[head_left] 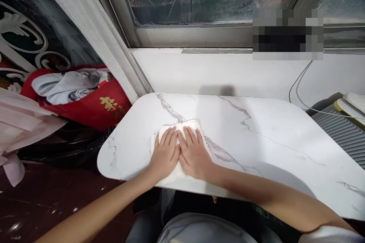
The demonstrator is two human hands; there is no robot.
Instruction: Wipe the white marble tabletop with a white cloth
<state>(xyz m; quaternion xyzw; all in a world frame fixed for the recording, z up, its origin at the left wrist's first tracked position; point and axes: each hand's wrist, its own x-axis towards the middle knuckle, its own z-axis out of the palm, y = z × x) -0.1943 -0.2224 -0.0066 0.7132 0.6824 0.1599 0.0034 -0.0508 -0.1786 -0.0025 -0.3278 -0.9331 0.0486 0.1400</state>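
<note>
A white cloth (191, 123) lies flat on a white table (239, 136) with grey marble veins, close to its front edge. Pressed flat on the cloth is my left hand (165, 153), fingers stretched out toward the window. Beside it my right hand (196, 155) also rests flat on the cloth, its fingers spread. The thumbs meet or nearly meet in the middle. Both palms cover much of the cloth, so its centre is mostly hidden.
Left of the table stands a red bag (85, 110) holding pale clothes (68, 85). Behind the table are a white wall (182, 72) and a window (194, 38). A grey ridged object (339, 125) and a thin cable (298, 79) are at the right.
</note>
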